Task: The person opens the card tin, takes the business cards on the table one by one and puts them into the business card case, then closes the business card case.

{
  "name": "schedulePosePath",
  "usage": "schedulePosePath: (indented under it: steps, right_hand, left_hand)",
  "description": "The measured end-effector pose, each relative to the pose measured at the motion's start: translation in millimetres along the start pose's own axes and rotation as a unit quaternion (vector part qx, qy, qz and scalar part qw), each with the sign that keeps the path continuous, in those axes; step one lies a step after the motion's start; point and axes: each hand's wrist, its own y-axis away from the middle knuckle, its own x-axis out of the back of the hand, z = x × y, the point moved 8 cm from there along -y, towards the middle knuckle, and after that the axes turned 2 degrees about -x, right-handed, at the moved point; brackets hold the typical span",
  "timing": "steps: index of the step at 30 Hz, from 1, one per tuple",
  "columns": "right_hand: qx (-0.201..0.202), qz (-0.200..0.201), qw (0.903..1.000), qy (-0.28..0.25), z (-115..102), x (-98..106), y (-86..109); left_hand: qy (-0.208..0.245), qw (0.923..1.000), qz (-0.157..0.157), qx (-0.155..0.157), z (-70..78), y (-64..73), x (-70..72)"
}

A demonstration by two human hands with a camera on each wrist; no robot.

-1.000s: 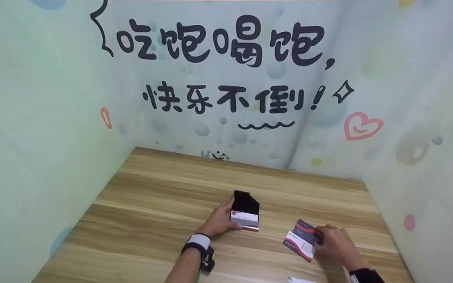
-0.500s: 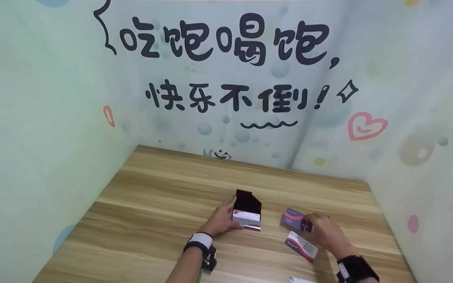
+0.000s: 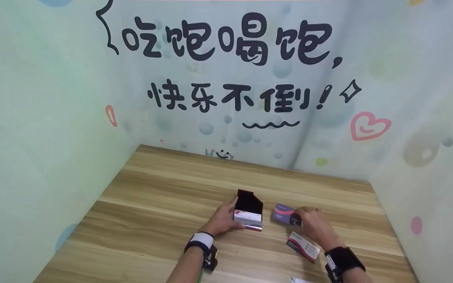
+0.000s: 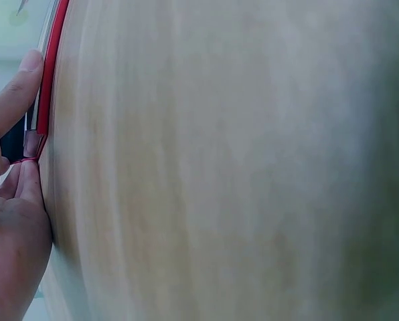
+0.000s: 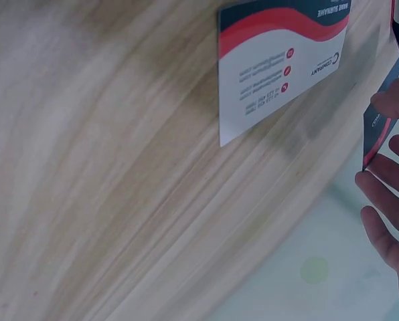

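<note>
My left hand [image 3: 221,219] grips the left side of a business card case [image 3: 250,204] on the table, its lid flipped up and its inside black. White cards show in its lower part, above a shiny front edge. In the left wrist view the thumb lies along the case's red edge [image 4: 51,80]. My right hand [image 3: 316,225] pinches a dark business card [image 3: 283,214] with a red wave, held just right of the case. The right wrist view shows this card [image 5: 375,130] tilted between thumb and fingers. A white, red and black business card [image 3: 304,247] lies below that hand.
Part of another pale card [image 3: 299,280] shows at the bottom edge of the head view. The wood-grain table [image 3: 151,220] is bounded by printed fabric walls [image 3: 226,78] at the back and on both sides.
My right hand has lifted the dark card off the white one and carried it left and away from me, towards the case. The left hand stays on the case.
</note>
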Motion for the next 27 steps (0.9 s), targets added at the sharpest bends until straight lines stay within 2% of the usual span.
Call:
schedulePosePath:
  steps: [4,10,16,27]
  right_hand:
    - [0.016,0.009,0.9998,0.003,-6,0,-9.0]
    - [0.053,0.027,0.9982,0.007,-22,-2,-23.7]
    - [0.063,0.043,0.997,0.012,-41,-10,-40.4]
    - [0.066,0.052,0.9964,-0.009,-64,-21,-56.4]
  left_hand:
    - [-0.006,1.0,0.005,0.003,0.2,0.0,1.4]
    - [0.01,0.9999,-0.004,-0.011,2.1,0.6,-0.3]
    - [-0.036,0.9992,0.004,-0.016,2.5,-1.6,0.6]
    - [0.004,1.0,-0.007,-0.007,1.1,-1.0,-0.4]
